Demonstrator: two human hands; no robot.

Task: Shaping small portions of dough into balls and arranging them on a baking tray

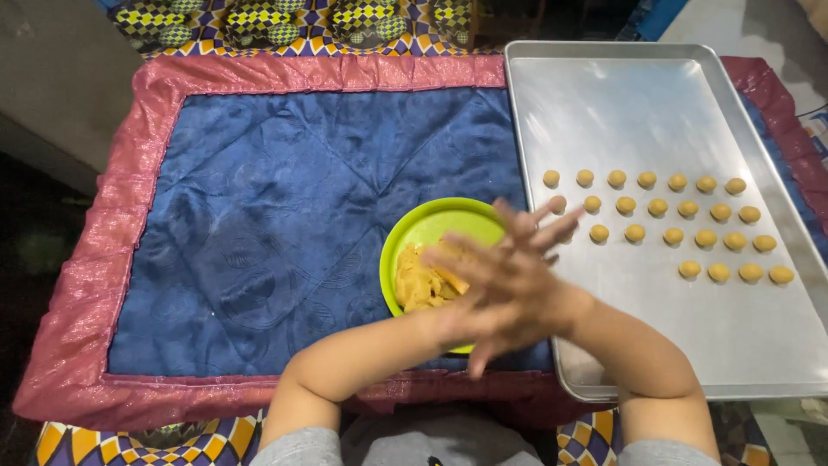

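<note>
Both hands — left hand (483, 298) and right hand (526, 259) — are pressed palm to palm over the green bowl (431, 226) of dough (423, 280); whatever's between is hidden. Light, even rolling would match the balls (657, 207) on the tray (621, 103) — close beside.

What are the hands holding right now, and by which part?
It cannot be told for sure. The left hand and right hand are pressed palm to palm above the green bowl of dough, and anything between the palms is hidden.
</note>
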